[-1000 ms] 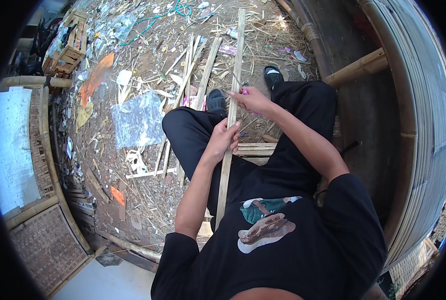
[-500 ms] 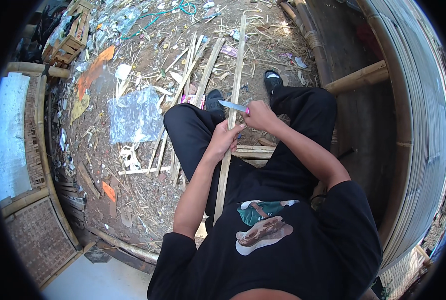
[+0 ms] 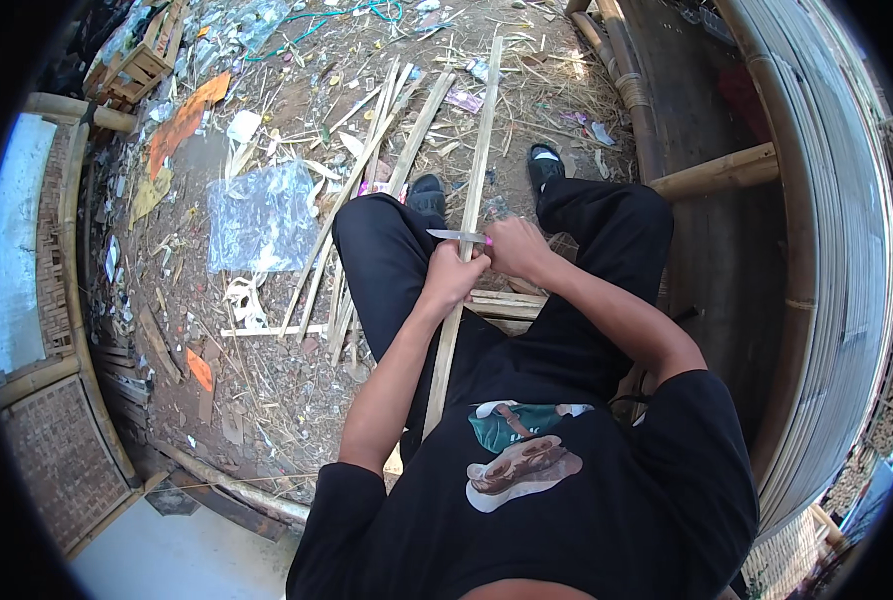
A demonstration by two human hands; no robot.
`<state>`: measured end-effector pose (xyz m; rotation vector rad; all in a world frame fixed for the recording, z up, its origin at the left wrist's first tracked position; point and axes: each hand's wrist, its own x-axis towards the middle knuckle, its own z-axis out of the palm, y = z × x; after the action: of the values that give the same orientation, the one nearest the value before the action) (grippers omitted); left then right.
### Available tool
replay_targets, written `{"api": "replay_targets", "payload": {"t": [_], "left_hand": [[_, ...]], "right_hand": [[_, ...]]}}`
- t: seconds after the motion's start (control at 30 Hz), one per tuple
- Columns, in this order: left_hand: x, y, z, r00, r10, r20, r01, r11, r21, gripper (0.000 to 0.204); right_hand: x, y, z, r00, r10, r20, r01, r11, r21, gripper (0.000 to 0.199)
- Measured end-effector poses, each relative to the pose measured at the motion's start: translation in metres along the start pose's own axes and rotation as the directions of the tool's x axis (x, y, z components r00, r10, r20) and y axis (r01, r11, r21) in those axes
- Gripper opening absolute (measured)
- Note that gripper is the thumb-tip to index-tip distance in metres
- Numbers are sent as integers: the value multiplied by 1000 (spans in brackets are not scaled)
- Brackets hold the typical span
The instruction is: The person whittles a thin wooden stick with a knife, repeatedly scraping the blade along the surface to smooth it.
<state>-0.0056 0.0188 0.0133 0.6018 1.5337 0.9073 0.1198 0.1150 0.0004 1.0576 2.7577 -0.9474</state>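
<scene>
A long pale bamboo strip (image 3: 482, 140) runs from near my belly, between my knees, out over the ground. My left hand (image 3: 450, 274) is closed round it at about its middle. In my right hand (image 3: 516, 246) is a knife (image 3: 454, 235) with a pink handle, mostly covered by the fingers. The blade lies across the strip just beyond my left hand, its tip pointing left. Both hands are close together, and the right one sits to the right of the strip.
More bamboo strips (image 3: 418, 135) lie on the littered ground by my left shoe, some leaning near my left knee. A clear plastic sheet (image 3: 259, 218) is spread at the left. Bamboo poles (image 3: 718, 172) and a slatted wall (image 3: 828, 250) stand close on the right; a wooden crate (image 3: 138, 72) is far left.
The knife has come nearer to me along the strip, its blade now turned more level and close to my left hand. The right hand has moved slightly toward me.
</scene>
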Motion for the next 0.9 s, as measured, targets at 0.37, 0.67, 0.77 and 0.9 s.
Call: {"api": "replay_targets", "payload": {"t": [0.37,0.67,0.77,0.9], "left_hand": [[6,-6,5,984,148,-102,-95,910,404,25],[12,-11,5,989,84,-121,-25,904,428,24],[13,-23,1,965,219,-144,-139,894,425,21],[13,-13,2,983,139,-120,-103,959,264,19]], "right_hand": [[10,7,13,984,164,77,-163,987,-7,17],[9,3,9,993,53,108,-55,998,20,17],[-6,-9,-8,979,40,201,-54,997,63,17],[-7,-4,-4,981,89,174,-92,996,5,20]]}}
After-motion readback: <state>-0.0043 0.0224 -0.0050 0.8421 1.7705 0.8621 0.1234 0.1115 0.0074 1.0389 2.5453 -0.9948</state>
